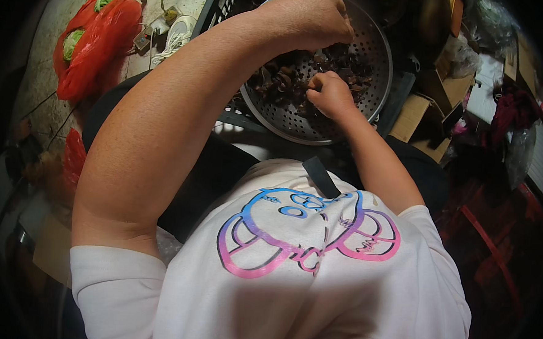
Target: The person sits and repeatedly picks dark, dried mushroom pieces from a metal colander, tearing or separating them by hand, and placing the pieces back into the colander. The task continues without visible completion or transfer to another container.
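A round metal colander (301, 129) with a perforated wall lies before me, holding many dark brown, curled pieces (278, 80) that look like wood ear fungus. My left hand (314, 17) is curled above its far side, back towards me; its fingertips are hidden, so anything in them cannot be made out. Nearer to me, my right hand (334, 94) is inside the colander, low over the pieces. Its thumb and index finger are bent towards each other, and whether a piece is between them is unclear.
Under the colander is a dark plastic crate (237, 118). On the tiled floor at left lie a red plastic bag (115, 28) with green vegetables, a white shoe (179, 38) and a power socket with cords (142, 38). Open cardboard boxes (412, 114) and clear plastic bags crowd the right.
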`<state>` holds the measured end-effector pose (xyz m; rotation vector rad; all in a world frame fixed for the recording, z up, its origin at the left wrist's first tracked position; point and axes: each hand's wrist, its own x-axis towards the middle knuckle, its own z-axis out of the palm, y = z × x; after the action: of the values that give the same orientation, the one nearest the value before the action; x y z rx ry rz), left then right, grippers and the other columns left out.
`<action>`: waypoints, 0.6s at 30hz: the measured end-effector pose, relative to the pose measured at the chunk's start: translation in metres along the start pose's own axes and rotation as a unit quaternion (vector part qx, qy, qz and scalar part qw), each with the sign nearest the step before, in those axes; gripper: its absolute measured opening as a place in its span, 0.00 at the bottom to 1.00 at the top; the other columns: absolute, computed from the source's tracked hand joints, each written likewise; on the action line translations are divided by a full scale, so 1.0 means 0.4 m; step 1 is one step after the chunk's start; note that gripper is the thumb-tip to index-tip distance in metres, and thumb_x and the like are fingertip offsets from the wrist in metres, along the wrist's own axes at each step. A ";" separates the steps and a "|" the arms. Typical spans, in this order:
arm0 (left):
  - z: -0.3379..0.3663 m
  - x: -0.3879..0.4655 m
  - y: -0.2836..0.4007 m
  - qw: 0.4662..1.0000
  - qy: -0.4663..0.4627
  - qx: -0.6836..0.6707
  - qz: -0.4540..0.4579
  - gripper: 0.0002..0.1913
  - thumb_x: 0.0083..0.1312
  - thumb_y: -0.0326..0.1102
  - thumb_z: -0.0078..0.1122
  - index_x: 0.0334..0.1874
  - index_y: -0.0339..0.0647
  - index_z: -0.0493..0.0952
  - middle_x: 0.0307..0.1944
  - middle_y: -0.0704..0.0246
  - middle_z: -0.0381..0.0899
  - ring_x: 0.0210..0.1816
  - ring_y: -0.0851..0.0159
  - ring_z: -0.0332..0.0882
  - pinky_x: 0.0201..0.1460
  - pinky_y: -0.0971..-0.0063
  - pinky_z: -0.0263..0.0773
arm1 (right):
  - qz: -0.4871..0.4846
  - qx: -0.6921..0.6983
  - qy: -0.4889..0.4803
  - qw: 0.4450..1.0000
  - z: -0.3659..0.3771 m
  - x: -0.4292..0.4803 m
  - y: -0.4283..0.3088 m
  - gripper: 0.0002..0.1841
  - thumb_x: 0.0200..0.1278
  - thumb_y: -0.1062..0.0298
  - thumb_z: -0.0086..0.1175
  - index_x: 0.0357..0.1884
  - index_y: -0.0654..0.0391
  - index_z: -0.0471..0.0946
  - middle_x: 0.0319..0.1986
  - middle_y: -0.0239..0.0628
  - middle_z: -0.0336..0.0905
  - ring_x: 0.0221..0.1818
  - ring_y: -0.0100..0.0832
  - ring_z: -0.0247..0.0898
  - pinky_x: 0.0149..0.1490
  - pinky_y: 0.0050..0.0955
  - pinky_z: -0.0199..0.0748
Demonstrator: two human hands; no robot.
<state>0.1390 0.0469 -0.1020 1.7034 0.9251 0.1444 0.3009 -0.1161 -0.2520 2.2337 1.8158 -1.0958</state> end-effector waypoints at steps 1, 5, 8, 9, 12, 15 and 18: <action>-0.001 -0.001 0.002 1.000 0.000 0.000 0.001 0.10 0.58 0.36 0.62 0.32 0.36 0.83 0.27 0.56 0.84 0.31 0.58 0.83 0.39 0.66 0.77 | -0.016 0.026 0.018 0.999 -0.001 -0.003 0.014 0.13 0.57 0.67 0.63 0.44 0.57 0.81 0.39 0.40 0.79 0.42 0.41 0.80 0.49 0.36 0.78; -0.005 -0.007 0.009 1.000 -0.004 -0.005 -0.015 0.10 0.58 0.37 0.62 0.31 0.36 0.83 0.27 0.55 0.83 0.32 0.57 0.83 0.41 0.65 0.77 | 0.147 0.430 -0.074 0.888 -0.042 -0.010 0.018 0.10 0.56 0.73 0.65 0.40 0.57 0.79 0.29 0.31 0.78 0.28 0.28 0.78 0.33 0.24 0.72; 0.001 0.000 -0.002 1.000 0.000 0.016 0.010 0.08 0.59 0.33 0.59 0.34 0.35 0.82 0.28 0.57 0.84 0.28 0.60 0.81 0.34 0.67 0.76 | 0.147 0.541 -0.053 0.826 -0.073 -0.022 0.021 0.11 0.58 0.75 0.64 0.42 0.54 0.78 0.30 0.28 0.78 0.27 0.22 0.76 0.28 0.18 0.68; 0.010 0.011 -0.014 0.998 0.008 0.057 0.017 0.08 0.59 0.33 0.60 0.33 0.36 0.83 0.25 0.59 0.83 0.25 0.62 0.81 0.31 0.68 0.76 | 0.148 0.570 -0.045 0.807 -0.082 -0.025 0.019 0.12 0.58 0.75 0.64 0.44 0.55 0.78 0.31 0.28 0.78 0.27 0.22 0.76 0.29 0.18 0.69; 0.047 0.046 -0.075 0.986 0.014 0.163 0.031 0.10 0.61 0.36 0.63 0.40 0.38 0.83 0.23 0.64 0.81 0.21 0.67 0.79 0.26 0.72 0.75 | 0.136 0.638 -0.025 0.758 -0.116 -0.039 0.009 0.16 0.59 0.76 0.62 0.50 0.57 0.77 0.33 0.29 0.79 0.27 0.21 0.74 0.31 0.17 0.72; 0.047 0.045 -0.086 0.983 -0.035 0.178 -0.026 0.22 0.62 0.39 0.67 0.58 0.38 0.80 0.31 0.63 0.84 0.25 0.70 0.80 0.27 0.75 0.76 | 0.093 0.685 -0.026 0.722 -0.151 -0.045 0.010 0.18 0.60 0.77 0.57 0.54 0.60 0.76 0.35 0.31 0.79 0.28 0.21 0.74 0.33 0.17 0.73; 0.049 0.028 -0.057 0.976 -0.106 0.114 -0.155 0.25 0.61 0.40 0.69 0.59 0.39 0.79 0.32 0.62 0.84 0.29 0.70 0.82 0.28 0.73 0.76 | 0.039 0.731 -0.053 0.679 -0.199 -0.062 -0.006 0.18 0.59 0.80 0.53 0.54 0.62 0.75 0.36 0.34 0.79 0.29 0.22 0.76 0.34 0.17 0.75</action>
<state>0.1457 0.0404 -0.1325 1.7186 1.0622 -0.3569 0.3356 -0.0991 -0.1782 2.4063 0.5098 -3.2890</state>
